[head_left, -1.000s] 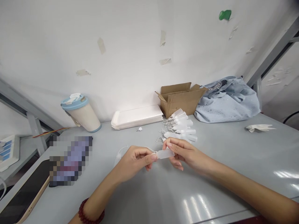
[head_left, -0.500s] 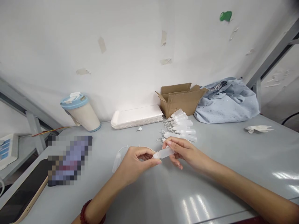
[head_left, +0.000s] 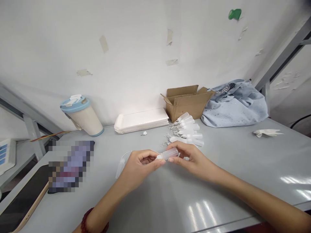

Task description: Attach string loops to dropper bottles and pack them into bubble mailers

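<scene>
A small translucent plastic bottle [head_left: 170,153] lies almost level between my two hands above the table. My left hand [head_left: 141,166] pinches its white cap end between thumb and fingers. Around the bottle's body, my right hand [head_left: 190,157] closes with thumb in front and fingers behind. Beyond my right hand, several similar bottles [head_left: 190,127] with thin white cords lie in a fanned row. One more corded bottle [head_left: 120,168] rests on the table just left of my left hand, partly hidden by it.
On the grey table [head_left: 150,207] stand a blue-lidded cup [head_left: 85,118], a stack of white envelopes [head_left: 142,120] and an open cardboard box [head_left: 187,105]. A small white piece [head_left: 145,133], a light blue cloth bag [head_left: 236,106], crumpled tissue [head_left: 267,133] and a phone [head_left: 24,194] lie about.
My right thumb and fingers have closed round the bottle's body, where earlier the fingers were looser at its end. The whole view has shifted slightly.
</scene>
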A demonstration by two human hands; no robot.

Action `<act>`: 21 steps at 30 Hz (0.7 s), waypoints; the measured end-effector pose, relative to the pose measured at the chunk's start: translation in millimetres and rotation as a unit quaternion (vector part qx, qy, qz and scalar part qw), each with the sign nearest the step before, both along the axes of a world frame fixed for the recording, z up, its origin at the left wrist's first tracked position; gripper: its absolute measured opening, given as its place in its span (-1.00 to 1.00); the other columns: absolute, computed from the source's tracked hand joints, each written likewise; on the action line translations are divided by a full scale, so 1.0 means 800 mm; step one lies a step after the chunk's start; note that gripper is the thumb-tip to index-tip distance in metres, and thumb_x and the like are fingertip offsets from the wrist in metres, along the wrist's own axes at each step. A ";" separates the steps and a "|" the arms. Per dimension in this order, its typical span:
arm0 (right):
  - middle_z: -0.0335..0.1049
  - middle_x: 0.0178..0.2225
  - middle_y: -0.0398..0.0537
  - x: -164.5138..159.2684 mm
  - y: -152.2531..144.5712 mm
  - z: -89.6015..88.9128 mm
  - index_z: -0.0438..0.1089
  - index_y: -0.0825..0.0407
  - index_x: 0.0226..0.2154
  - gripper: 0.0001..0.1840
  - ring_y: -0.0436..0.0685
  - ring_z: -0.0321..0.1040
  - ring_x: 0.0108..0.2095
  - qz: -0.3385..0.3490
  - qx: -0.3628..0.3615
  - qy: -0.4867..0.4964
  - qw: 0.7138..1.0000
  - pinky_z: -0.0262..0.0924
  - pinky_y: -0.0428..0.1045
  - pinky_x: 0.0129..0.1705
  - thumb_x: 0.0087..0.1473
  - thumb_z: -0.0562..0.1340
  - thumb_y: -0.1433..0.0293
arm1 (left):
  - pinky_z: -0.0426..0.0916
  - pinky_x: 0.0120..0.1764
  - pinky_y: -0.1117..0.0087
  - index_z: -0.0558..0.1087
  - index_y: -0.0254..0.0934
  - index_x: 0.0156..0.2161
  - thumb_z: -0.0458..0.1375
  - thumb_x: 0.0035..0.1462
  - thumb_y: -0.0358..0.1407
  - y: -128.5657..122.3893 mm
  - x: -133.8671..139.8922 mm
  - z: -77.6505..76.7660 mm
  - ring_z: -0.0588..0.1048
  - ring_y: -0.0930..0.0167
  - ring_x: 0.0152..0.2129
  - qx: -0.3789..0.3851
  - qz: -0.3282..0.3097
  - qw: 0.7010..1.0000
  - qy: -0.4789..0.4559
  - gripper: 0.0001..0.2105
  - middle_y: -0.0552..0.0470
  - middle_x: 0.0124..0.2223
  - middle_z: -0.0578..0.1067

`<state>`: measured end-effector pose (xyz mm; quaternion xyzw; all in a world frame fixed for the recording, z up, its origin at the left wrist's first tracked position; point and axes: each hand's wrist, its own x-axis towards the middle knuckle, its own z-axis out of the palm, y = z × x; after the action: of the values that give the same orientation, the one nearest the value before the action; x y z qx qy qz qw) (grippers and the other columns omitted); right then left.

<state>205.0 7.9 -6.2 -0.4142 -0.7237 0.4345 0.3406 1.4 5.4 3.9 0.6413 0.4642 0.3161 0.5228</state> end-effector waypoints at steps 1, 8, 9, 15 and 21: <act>0.36 -0.36 -0.12 -0.001 0.000 0.000 0.38 0.01 -0.24 -0.79 0.01 0.28 -0.37 -0.006 0.035 -0.014 0.999 0.16 -0.09 -0.39 0.09 0.21 0.24 | 0.14 -0.49 0.51 0.48 -0.33 -0.47 0.23 -0.01 -0.22 0.000 0.000 0.000 0.24 0.52 -0.56 0.002 0.002 1.000 0.002 -0.81 0.13 -0.55 0.32; 0.40 -0.40 -0.11 -0.004 -0.003 -0.003 0.41 0.04 -0.30 -0.80 0.01 0.27 -0.41 -0.025 0.077 -0.030 0.996 0.15 -0.09 -0.43 0.13 0.18 0.26 | 0.10 -0.52 0.49 0.46 -0.33 -0.53 0.22 -0.01 -0.25 -0.001 0.002 -0.002 0.20 0.51 -0.57 0.052 0.026 0.998 0.035 -0.81 0.13 -0.57 0.27; 0.39 -0.40 -0.12 -0.003 -0.003 -0.004 0.41 0.05 -0.29 -0.80 0.01 0.27 -0.42 -0.028 0.083 -0.026 0.996 0.15 -0.09 -0.43 0.13 0.18 0.27 | 0.12 -0.52 0.50 0.47 -0.32 -0.51 0.23 -0.01 -0.24 -0.001 0.002 -0.002 0.22 0.50 -0.57 0.049 0.028 0.998 0.033 -0.82 0.13 -0.57 0.29; 0.40 -0.36 -0.09 -0.001 -0.002 -0.007 0.39 0.03 -0.22 -0.85 0.02 0.28 -0.39 -0.036 0.193 0.001 0.980 0.17 -0.10 -0.43 0.14 0.19 0.35 | 0.31 -0.43 0.45 0.50 -0.34 -0.45 -0.01 0.19 -0.08 0.001 0.000 0.002 0.40 0.47 -0.57 -0.031 -0.047 0.998 0.005 -0.60 0.03 -0.52 0.46; 0.41 -0.36 -0.05 -0.002 -0.005 -0.009 0.35 0.05 -0.16 -0.82 0.03 0.27 -0.41 -0.026 0.241 -0.025 0.970 0.18 -0.07 -0.40 0.18 0.14 0.37 | 0.31 -0.44 0.44 0.47 -0.34 -0.46 0.02 0.18 -0.08 0.000 -0.001 -0.001 0.39 0.48 -0.61 -0.078 -0.047 0.995 -0.041 -0.62 0.07 -0.57 0.42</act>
<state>203.0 3.6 -13.3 -0.3497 -0.8043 0.2279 0.4229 0.7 5.6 2.9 0.6062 0.4347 0.2797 0.6044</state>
